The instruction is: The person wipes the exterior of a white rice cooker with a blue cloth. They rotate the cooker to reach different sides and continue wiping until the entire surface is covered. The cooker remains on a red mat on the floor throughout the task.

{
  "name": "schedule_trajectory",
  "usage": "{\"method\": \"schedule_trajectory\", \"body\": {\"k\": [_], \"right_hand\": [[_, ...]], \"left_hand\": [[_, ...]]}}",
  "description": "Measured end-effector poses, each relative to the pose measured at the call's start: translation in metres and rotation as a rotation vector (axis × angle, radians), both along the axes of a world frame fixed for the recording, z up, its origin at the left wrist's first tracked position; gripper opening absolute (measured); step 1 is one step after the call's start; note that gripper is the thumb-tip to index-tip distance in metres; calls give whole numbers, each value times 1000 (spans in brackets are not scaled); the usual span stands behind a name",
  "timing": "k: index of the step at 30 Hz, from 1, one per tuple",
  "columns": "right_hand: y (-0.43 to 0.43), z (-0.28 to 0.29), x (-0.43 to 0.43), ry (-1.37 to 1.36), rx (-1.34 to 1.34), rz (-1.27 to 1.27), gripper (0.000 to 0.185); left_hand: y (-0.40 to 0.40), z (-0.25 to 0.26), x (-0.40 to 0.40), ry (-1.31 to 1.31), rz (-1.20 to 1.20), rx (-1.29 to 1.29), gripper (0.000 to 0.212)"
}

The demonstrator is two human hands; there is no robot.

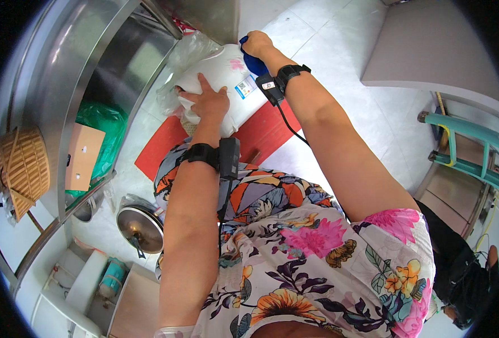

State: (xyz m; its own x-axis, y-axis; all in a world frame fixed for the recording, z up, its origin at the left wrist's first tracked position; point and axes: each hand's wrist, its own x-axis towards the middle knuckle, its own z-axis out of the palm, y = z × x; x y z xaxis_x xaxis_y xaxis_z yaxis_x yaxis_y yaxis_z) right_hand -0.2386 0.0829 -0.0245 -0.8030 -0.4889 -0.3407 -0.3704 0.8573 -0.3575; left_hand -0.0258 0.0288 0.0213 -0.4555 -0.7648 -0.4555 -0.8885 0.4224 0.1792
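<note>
A white rounded container or appliance (pixel 215 67) with a pink flower print and a blue-edged label stands in front of me. Beneath and beside it is a red flat surface (pixel 270 131), perhaps a low stool or board. My left hand (pixel 209 103) lies spread on the white body, fingers apart, holding nothing. My right hand (pixel 258 43) grips a dark blue cloth (pixel 253 65) against the body's far right side. Part of the cloth is hidden by the hand and forearm. Crumpled clear plastic (pixel 186 50) lies along the container's left side.
To the left runs a stainless steel rack (pixel 86 46) holding a cardboard box (pixel 84 156) and a green plastic bag (pixel 116 139). A woven basket (pixel 23 162) is beyond it. A lidded pan (pixel 141 228) sits on the tiled floor. At right are a green ladder (pixel 465 126) and a grey panel (pixel 427 50).
</note>
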Motion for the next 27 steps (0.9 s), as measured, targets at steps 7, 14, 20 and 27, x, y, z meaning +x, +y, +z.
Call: {"method": "schedule_trajectory", "body": {"k": [7,14,20,27], "right_hand": [[68,-10,50,230,-338,-77,30],[117,-11,84,31,-388,-214,27],[33,-8,10,97,-124,-29,31],[28,-10,16,190,-174,51,23]], "left_hand": [[-6,1,8,61,-28,103,87],[-9,-6,4,59,-89,51,87],[-6,-2,1,69,-105,63,87],[-4,14,1,78,-96,141,88]]}}
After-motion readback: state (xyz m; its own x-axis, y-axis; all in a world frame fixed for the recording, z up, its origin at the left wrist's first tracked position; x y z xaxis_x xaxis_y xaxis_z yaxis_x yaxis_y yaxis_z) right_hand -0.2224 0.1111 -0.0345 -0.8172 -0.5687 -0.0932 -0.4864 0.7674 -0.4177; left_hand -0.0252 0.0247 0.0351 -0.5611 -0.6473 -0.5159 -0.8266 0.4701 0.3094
